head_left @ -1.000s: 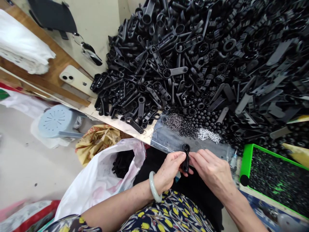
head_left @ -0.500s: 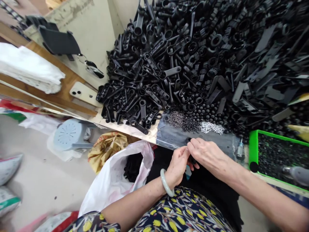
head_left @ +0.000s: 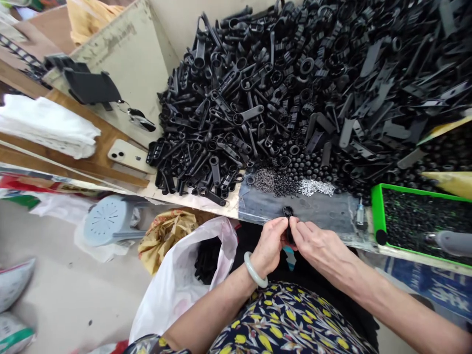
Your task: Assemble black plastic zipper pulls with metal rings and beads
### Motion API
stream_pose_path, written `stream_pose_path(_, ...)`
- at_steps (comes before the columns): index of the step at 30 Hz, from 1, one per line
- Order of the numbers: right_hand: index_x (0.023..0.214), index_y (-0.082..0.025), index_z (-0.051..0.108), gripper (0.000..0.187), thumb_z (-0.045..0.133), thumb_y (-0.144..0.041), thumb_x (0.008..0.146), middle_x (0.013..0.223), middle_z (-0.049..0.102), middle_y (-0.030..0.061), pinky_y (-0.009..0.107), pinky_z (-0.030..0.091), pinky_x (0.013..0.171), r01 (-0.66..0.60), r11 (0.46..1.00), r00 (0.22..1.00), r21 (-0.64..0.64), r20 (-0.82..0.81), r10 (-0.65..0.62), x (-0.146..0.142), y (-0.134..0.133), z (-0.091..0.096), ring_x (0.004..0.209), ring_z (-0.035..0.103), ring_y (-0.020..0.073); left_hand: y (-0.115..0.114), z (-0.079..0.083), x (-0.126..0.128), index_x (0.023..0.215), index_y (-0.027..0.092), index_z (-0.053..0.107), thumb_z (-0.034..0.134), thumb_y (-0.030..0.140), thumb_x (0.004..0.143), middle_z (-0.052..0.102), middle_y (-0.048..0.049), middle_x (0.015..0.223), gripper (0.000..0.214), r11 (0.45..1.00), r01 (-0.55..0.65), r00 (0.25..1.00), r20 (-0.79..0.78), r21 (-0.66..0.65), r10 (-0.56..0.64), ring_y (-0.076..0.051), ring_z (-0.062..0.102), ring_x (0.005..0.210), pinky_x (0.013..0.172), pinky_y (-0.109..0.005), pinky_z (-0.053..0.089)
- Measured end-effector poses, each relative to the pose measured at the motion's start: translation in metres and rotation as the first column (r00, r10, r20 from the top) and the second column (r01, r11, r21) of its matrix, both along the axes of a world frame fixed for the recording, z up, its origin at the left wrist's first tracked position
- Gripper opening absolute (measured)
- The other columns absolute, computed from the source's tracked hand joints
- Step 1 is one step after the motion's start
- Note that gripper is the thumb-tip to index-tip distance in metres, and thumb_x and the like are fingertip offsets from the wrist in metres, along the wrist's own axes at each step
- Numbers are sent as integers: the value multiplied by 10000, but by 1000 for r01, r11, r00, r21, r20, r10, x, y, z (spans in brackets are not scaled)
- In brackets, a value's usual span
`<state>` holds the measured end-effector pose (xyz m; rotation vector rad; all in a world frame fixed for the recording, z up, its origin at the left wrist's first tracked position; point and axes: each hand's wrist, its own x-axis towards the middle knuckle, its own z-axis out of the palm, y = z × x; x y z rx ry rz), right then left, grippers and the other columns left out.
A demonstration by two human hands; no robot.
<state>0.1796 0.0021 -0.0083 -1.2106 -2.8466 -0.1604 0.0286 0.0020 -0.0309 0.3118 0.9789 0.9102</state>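
Both hands meet at the bench's front edge around a small black plastic part with a ring-shaped end (head_left: 288,211). My left hand (head_left: 272,242), with a pale bangle on the wrist, is closed on its left side. From the right, my right hand (head_left: 313,241) pinches the same part with thumb and fingers. The ring end sticks out beyond the fingertips; the rest is mostly hidden by the fingers. Just beyond lie small silver pins (head_left: 317,187), tiny brown-grey pieces (head_left: 264,180) and black balls (head_left: 311,164) on a dark mat (head_left: 254,206).
A large heap of black plastic parts (head_left: 236,108) covers the bench behind. To the right stand a small screwdriver-like tool (head_left: 360,214) and a green-rimmed tray (head_left: 379,211) of tiny black pieces. A white bag (head_left: 165,280) hangs at the left; a phone (head_left: 127,155) lies beyond it.
The right hand has shifted down beside the left, uncovering the part's ring end. The camera view has turned slightly, showing more at the right front.
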Motion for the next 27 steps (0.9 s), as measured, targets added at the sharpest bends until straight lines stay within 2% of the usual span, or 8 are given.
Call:
stream_pose_path(3, 1271, -86, 569, 521, 475, 56, 779, 1048, 717, 151, 340, 490, 546, 16, 1000, 1000, -10, -19, -16, 2, -1, -4, 812, 654, 246, 0, 1, -2, 901, 140, 738, 777, 510, 833, 663, -18, 736, 379, 999, 35, 999, -19, 26, -34, -130, 573, 635, 563, -230, 456)
stream_pose_path(7, 1327, -56, 530, 536, 494, 49, 802, 991, 721, 119, 317, 487, 547, 31, 999, 999, -41, -38, -32, 4, 2, -5, 777, 658, 215, 1, 2, -2, 914, 135, 728, 771, 524, 844, 640, -10, 726, 398, 998, 46, 999, -28, 43, -44, -124, 554, 611, 539, -234, 465)
stream_pose_path(10, 1290, -35, 559, 456, 530, 29, 839, 942, 716, 99, 315, 455, 549, 33, 996, 997, -80, -64, -38, 8, 5, 0, 752, 655, 198, 2, 5, -2, 959, 121, 730, 763, 525, 850, 655, -23, 738, 420, 998, 51, 998, -32, 41, -49, -127, 577, 611, 534, -231, 463)
stream_pose_path(14, 1242, -119, 625, 303, 602, -102, 941, 884, 708, 34, 309, 417, 606, 19, 986, 991, -163, -129, -41, 16, 15, 11, 756, 645, 169, 4, 8, -3, 901, 123, 696, 752, 528, 857, 667, -34, 725, 411, 995, 94, 995, -28, 37, -93, -135, 613, 596, 531, -232, 461)
stream_pose_path(18, 1118, -159, 690, 163, 597, -149, 984, 805, 664, 12, 305, 356, 618, 15, 994, 978, -106, -206, -37, 20, 24, 13, 759, 591, 160, 6, 8, -4, 843, 129, 670, 765, 546, 837, 660, -32, 707, 428, 994, 106, 994, -35, 14, -106, -146, 643, 603, 545, -238, 472)
stream_pose_path(20, 1060, -172, 710, 135, 591, -157, 998, 799, 640, 17, 300, 328, 612, 33, 996, 973, -87, -224, -52, 19, 28, 11, 784, 559, 169, 6, 8, -4, 838, 134, 665, 765, 554, 831, 655, -27, 690, 431, 994, 107, 994, -32, 9, -106, -151, 649, 596, 542, -241, 474)
stream_pose_path(24, 992, -210, 723, 141, 587, -199, 1028, 888, 626, 27, 290, 273, 585, 72, 984, 966, -161, -235, -110, 17, 35, 13, 866, 528, 175, 6, 7, -3, 879, 140, 674, 763, 572, 830, 676, -30, 714, 443, 995, 102, 994, -44, 8, -101, -157, 664, 581, 533, -247, 477)
stream_pose_path(27, 997, -208, 716, 138, 584, -195, 1032, 928, 628, 33, 282, 271, 588, 58, 981, 972, -186, -214, -98, 18, 39, 14, 895, 527, 173, 6, 7, -3, 894, 139, 682, 764, 581, 827, 684, -37, 752, 455, 995, 93, 995, -44, 21, -92, -161, 681, 594, 515, -239, 471)
